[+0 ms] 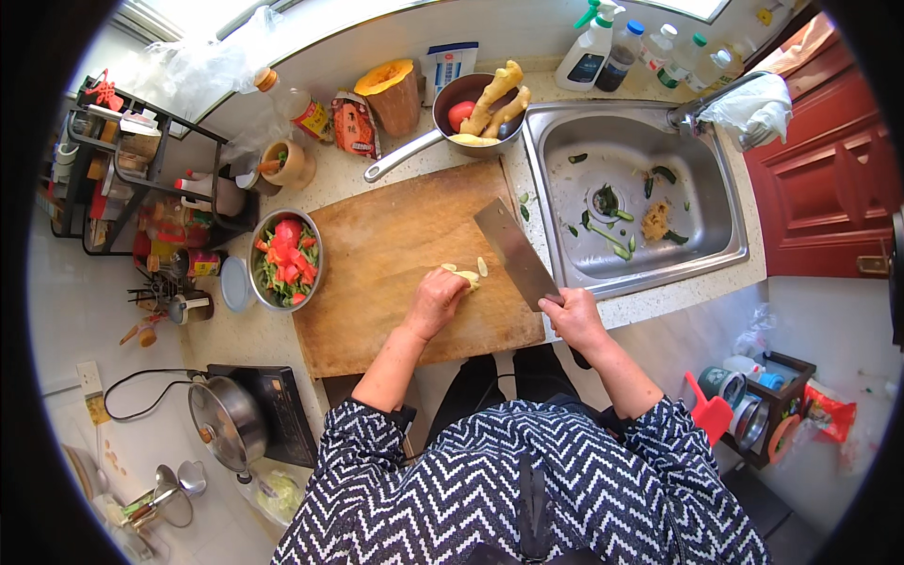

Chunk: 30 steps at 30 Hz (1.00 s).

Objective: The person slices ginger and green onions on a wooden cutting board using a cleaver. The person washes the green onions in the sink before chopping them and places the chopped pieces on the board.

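My right hand (573, 318) is closed on the handle of a cleaver (519, 254), whose broad blade slants up and left over the right edge of the wooden cutting board (395, 219). Fingertips of my left hand (434, 300) rest at pale yellow slices (468, 280), which look like ginger, near the board's middle; whether they grip any is hard to see. One loose slice (482, 266) lies just to the right of them. At the board's left edge is a steel bowl (321, 261) of cut red and green vegetables.
Behind the board, a saucepan (446, 106) holds ginger root and a red vegetable, its handle pointing left. A steel sink (635, 261) with green scraps is at the right. A lidded pot (236, 417) and a black hob (282, 417) stand lower left; a black rack (148, 180) is upper left.
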### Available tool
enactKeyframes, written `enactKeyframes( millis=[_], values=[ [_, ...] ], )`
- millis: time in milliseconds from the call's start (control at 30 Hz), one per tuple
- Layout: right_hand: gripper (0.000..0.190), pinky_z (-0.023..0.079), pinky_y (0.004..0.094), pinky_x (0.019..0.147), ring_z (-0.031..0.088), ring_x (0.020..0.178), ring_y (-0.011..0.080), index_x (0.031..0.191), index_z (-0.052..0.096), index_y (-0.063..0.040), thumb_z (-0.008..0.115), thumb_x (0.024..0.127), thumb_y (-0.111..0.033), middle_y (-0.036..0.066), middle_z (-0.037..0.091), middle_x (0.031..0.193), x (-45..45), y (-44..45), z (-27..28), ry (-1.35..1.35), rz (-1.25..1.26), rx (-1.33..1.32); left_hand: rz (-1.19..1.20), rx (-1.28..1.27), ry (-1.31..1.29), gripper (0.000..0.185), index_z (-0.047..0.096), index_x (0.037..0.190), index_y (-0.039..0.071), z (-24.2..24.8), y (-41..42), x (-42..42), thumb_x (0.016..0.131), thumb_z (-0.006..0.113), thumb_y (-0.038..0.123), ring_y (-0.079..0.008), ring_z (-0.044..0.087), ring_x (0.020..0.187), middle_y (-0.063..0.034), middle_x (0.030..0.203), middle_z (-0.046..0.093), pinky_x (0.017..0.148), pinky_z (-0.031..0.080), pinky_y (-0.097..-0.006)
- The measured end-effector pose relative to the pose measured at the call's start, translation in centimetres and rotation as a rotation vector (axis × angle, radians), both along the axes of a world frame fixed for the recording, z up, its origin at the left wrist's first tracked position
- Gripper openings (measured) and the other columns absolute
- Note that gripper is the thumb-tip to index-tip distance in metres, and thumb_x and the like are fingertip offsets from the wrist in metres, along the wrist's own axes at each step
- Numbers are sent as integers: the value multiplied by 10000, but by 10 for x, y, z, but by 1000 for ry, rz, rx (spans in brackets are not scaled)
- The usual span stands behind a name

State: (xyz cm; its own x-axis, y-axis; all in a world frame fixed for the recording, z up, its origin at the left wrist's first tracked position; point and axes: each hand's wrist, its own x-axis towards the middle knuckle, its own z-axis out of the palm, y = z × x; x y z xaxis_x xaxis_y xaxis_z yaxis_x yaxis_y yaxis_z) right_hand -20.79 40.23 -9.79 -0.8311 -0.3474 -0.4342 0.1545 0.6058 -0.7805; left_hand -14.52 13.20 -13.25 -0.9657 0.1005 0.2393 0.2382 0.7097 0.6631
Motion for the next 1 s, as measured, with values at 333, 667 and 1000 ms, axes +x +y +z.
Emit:
enactKeyframes(
  millis=[333, 667, 1000],
  values=[
    [300, 475, 375, 495, 606, 474, 247, 737, 652, 57, 666, 841, -224, 156, 605, 546, 0, 2, 1, -92, -83, -46, 212, -62, -173, 234, 657, 944, 55, -6, 15, -38, 737, 756, 100, -331, 603, 931, -131, 970, 643, 834, 496, -401],
    [305, 471, 353, 476, 584, 449, 196, 728, 641, 66, 661, 846, -215, 122, 585, 515, 1, 3, 3, -110, -110, -36, 242, -73, -381, 209, 653, 911, 36, -23, 33, -62, 716, 728, 50, -295, 643, 784, -130, 839, 650, 724, 529, -385],
    [293, 455, 341, 462, 566, 446, 166, 740, 647, 57, 644, 856, -212, 92, 578, 511, -1, 5, 3, -107, -139, -71, 398, 774, -546, 126, 703, 886, 36, -9, -29, -39, 766, 728, 6, -50, 580, 709, 12, 782, 652, 640, 496, -212]
  ],
)
